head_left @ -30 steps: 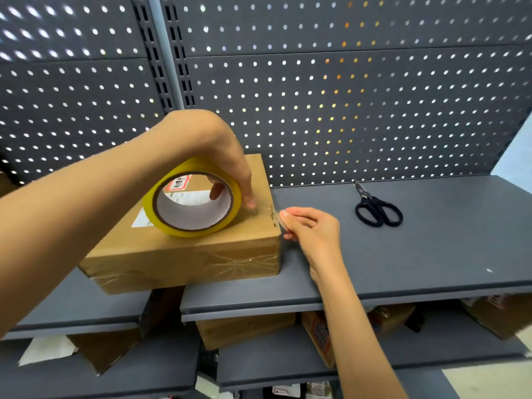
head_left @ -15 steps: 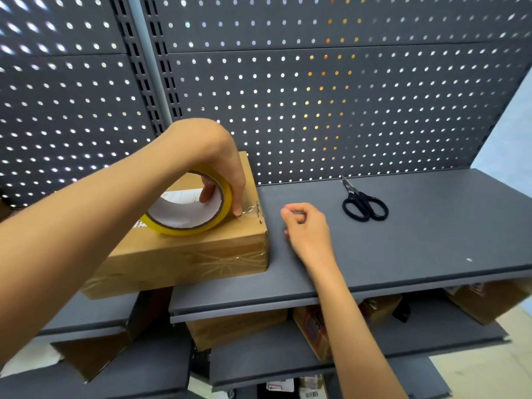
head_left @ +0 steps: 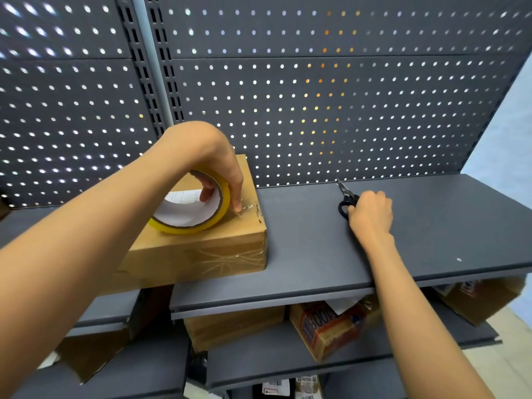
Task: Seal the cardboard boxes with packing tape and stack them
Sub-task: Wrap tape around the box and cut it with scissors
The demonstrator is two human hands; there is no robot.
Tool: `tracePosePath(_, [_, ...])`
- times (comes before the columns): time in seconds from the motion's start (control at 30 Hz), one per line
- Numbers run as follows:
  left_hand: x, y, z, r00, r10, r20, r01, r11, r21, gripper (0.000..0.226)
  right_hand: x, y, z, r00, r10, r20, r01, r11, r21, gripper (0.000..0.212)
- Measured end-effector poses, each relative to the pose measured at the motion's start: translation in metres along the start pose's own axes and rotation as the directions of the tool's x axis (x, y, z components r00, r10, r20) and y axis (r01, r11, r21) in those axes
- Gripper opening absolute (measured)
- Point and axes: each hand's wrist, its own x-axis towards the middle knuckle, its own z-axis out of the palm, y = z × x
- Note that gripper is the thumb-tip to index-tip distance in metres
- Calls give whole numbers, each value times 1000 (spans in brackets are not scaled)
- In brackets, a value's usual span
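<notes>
Tape-sealing on the top shelf, in front of the perforated back panel.

Gripping the yellow tape roll with the left hand: thumb hooking inside the white core, fingers curling over the outer rim, one fingertip pressing down on the clear tape strip at the box's right end. Holding the roll tilted, its lower edge resting on the lid of the cardboard box.

Keeping that box at the left end of the shelf, its left part overhanging onto the neighbouring shelf section and partly hidden by the forearm. Showing wrinkled clear tape across the front face of the box, and a white label on the lid, seen through the roll's core.

Reaching well to the right with the right hand, fingers curling round the black handles of the scissors. Leaving the closed blades pointing toward the back panel, with the scissors lying flat on the shelf, well apart from the box.

Storing more cartons on the lower shelf: a plain brown box, a printed box tilted beside it, and another carton at the far right.
</notes>
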Motion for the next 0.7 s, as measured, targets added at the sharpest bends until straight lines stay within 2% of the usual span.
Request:
tracePosePath(0.17, [2, -4, -1, 1000, 0, -30, -1, 1000, -29, 46, 2, -4, -1, 999, 33, 38, -32, 999, -19, 30])
tracePosePath(0.27, [3, -4, -1, 999, 6, -39, -7, 999, -43, 46, -3, -4, -2, 1000, 10, 15, -9, 1000, -23, 26])
tracePosePath(0.53, [1, -2, 0, 998, 8, -68, -12, 999, -51, 44, -58, -31, -19, 963, -230, -138, 242, 967, 80, 30])
tracePosePath(0.7, [3, -6, 1, 998, 4, -64, -8, 999, -54, 49, -106, -43, -36, 930, -328, -169, 357, 916, 185, 26])
